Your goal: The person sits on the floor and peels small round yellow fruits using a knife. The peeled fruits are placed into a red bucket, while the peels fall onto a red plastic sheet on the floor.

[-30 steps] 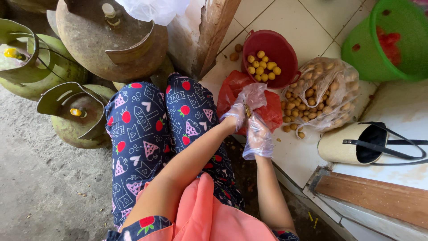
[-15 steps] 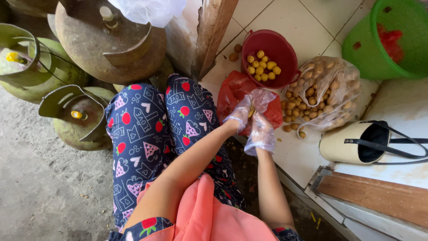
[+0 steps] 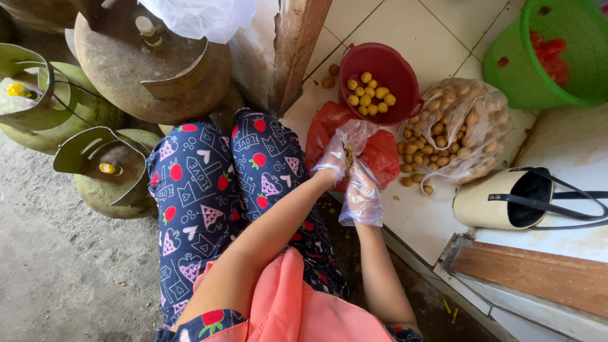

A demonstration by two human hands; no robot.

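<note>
Both gloved hands, left hand (image 3: 334,159) and right hand (image 3: 362,195), are working a small potato (image 3: 348,156) over a red bag (image 3: 383,152), beside a red bowl (image 3: 396,69) of peeled ones.

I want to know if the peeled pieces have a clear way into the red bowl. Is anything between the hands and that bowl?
Nothing visible. The left hand and right hand work over the red bag, and the red bowl sits just beyond it, open on top; the clear bag lies beside, off that line.
</note>
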